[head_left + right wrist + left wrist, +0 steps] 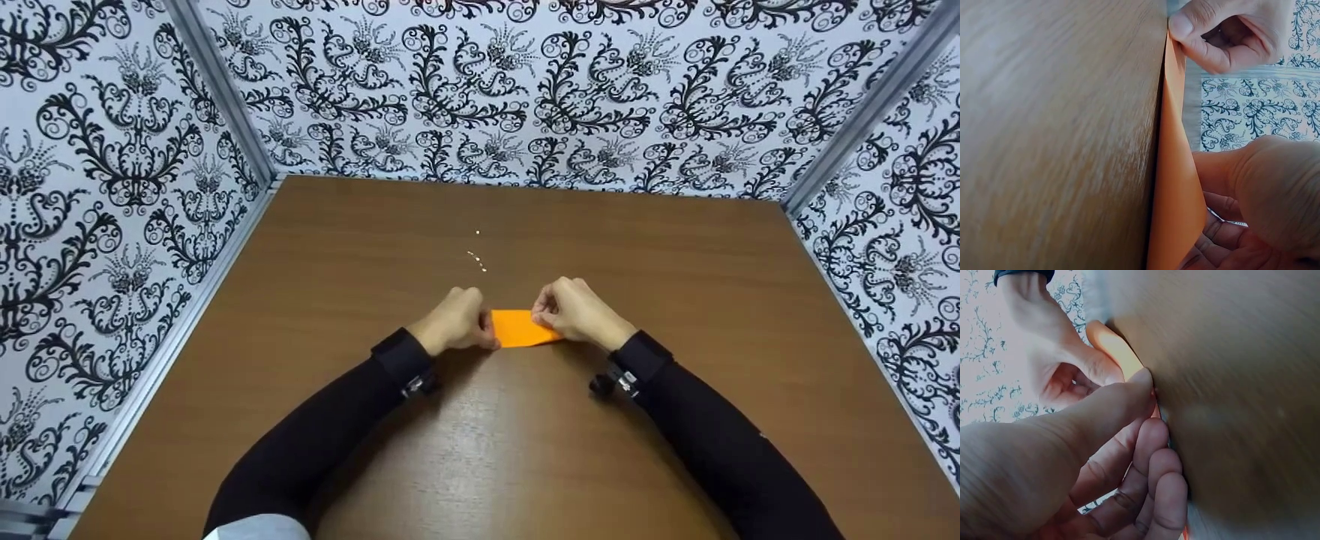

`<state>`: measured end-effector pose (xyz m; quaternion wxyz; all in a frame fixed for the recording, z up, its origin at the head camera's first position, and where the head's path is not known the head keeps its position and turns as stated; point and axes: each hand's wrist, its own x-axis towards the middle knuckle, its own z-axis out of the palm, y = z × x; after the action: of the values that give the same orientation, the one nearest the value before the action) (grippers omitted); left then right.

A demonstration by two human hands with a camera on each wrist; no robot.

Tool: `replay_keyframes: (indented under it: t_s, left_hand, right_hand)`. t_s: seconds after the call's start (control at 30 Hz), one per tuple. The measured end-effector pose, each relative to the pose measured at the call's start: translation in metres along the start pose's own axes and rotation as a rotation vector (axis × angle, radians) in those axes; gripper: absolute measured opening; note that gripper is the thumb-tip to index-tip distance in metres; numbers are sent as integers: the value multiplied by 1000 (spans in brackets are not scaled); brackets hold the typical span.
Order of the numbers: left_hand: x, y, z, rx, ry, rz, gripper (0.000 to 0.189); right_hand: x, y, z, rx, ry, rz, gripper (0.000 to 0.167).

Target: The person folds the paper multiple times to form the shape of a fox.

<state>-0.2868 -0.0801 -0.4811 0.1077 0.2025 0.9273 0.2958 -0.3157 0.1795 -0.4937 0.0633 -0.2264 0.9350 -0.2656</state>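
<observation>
A strip of orange paper (514, 328) lies low over the table between both hands. My left hand (460, 320) pinches its left end with thumb and index finger, the fingertips down at the tabletop. On the right, my right hand (581, 311) grips the paper's other end, thumb and curled fingers close together. In the right wrist view the paper (1174, 185) bows up off the wood along its near side, and the left thumb (1181, 26) presses its far tip. The left wrist view has the far part of the paper (1114, 349) bent beside the right thumb.
The brown wooden table (360, 240) has several tiny pale specks (478, 259) beyond the hands. Black-and-white patterned walls (480, 90) and metal posts (225, 86) enclose the back and sides. Each wrist wears a black band, the right one with a small camera (602, 385) beneath.
</observation>
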Motion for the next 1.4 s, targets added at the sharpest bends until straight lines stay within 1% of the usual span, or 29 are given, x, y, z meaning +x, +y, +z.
replay_keyframes:
  t_s: [0.1,0.2,0.33,0.5,0.6,0.67,0.83,0.9,1.0,1.1,1.23,1.33,1.4]
  left_hand:
    - [-2,-2,-1,-7,-7,-18,24]
    - [-1,-2,-1,-11,-15,-14,23]
    - [-1,-3,-1,3,-15,18,20]
    - [-2,-1,1,35,15,75,19]
    - [0,2,5,56,32,124,17]
    - [0,3,7,85,45,174,15]
    - [2,6,11,192,81,352,9]
    - [3,7,11,227,81,414,7]
    - [6,7,13,274,56,476,7]
    - [8,6,14,310,25,523,10]
    - [9,6,15,353,9,579,14]
    - [9,5,16,368,5,593,17]
    - [10,4,16,365,1,584,18]
  right_hand:
    - [-1,1,0,0,2,5,8]
    - [-2,1,0,2,4,9,7]
    - [-3,-1,0,12,-3,23,7]
    - [-2,-1,1,17,-6,36,7]
    - [-1,0,2,20,-2,30,7]
    - [-2,0,2,17,2,17,7]
    - [-3,0,2,4,11,-7,8]
    - [-3,-1,1,0,15,-7,8]
    - [-3,-1,1,2,12,-7,9]
    - [-4,0,0,5,9,-8,10]
    - [-4,0,0,18,3,8,9]
    - [-4,1,0,35,-2,33,9]
    - [-4,1,0,45,-2,48,9]
